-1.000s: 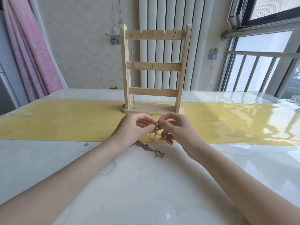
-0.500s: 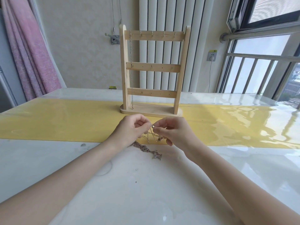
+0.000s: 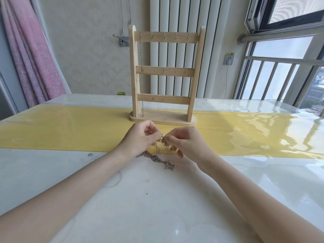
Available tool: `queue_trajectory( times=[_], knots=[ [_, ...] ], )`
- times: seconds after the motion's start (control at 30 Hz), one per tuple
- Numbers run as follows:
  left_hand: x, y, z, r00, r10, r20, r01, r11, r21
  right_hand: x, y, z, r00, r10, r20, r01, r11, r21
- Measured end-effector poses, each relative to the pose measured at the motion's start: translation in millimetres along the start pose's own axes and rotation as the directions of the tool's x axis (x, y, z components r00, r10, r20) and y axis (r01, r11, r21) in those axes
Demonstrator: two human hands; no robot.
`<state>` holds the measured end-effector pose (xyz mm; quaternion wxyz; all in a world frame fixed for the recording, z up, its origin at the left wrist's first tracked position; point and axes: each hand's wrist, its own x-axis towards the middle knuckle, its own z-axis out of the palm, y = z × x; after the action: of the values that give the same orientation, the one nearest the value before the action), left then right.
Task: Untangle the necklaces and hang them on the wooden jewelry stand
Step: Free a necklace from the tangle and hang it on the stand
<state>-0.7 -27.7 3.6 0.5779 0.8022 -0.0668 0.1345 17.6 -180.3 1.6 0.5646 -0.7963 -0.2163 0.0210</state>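
Left hand (image 3: 140,137) and right hand (image 3: 184,142) meet above the glossy marble bench (image 3: 157,199), fingers of both pinched together on a thin silver chain (image 3: 162,137); fine loops dangle beneath; a darker knotted tangle (image 3: 157,159) lies on the bench below; behind, on the yellow runner (image 3: 70,130), the pale wooden stand (image 3: 164,76) carries one chain (image 3: 141,74) hanging straight from its top-left hook.
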Motion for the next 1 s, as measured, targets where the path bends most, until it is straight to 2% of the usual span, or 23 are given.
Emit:
queue_trajectory(
  times=[0.1, 0.2, 0.27, 0.4, 0.57, 0.7, 1.0],
  knots=[
    [0.8, 0.6, -2.2, 0.999, 0.006, 0.037, -0.007, 1.000, 0.009, 0.4, 0.7, -1.7, 1.000, -0.003, -0.008, 0.003, 0.999, 0.047],
    [0.2, 1.0, -3.0, 0.998, 0.014, 0.066, -0.016, 0.999, 0.028, 0.1, 1.0, -2.5, 1.000, -0.016, 0.009, 0.016, 1.000, 0.017],
    [-0.1, 0.8, -2.8, 0.998, 0.027, 0.064, -0.031, 0.998, 0.060, -0.4, 0.6, -2.5, 1.000, -0.018, 0.021, 0.018, 1.000, 0.002],
    [-1.0, 1.1, -4.2, 0.999, 0.034, 0.042, -0.039, 0.992, 0.122, -2.2, -2.1, -2.6, 0.999, -0.021, 0.024, 0.019, 0.996, 0.083],
    [-1.7, 5.2, -5.2, 0.995, 0.064, 0.083, -0.072, 0.993, 0.092, -3.8, -6.7, -8.0, 0.997, 0.047, 0.058, -0.060, 0.970, 0.236],
    [-1.3, 7.7, -4.1, 0.992, 0.104, 0.077, -0.114, 0.983, 0.142, -4.6, -6.8, -9.0, 0.991, 0.091, 0.102, -0.115, 0.959, 0.260],
    [-2.9, 10.0, -4.0, 0.991, 0.131, 0.030, -0.133, 0.984, 0.122, -2.7, -5.1, -7.9, 0.992, 0.125, 0.018, -0.126, 0.961, 0.245]
  ],
)
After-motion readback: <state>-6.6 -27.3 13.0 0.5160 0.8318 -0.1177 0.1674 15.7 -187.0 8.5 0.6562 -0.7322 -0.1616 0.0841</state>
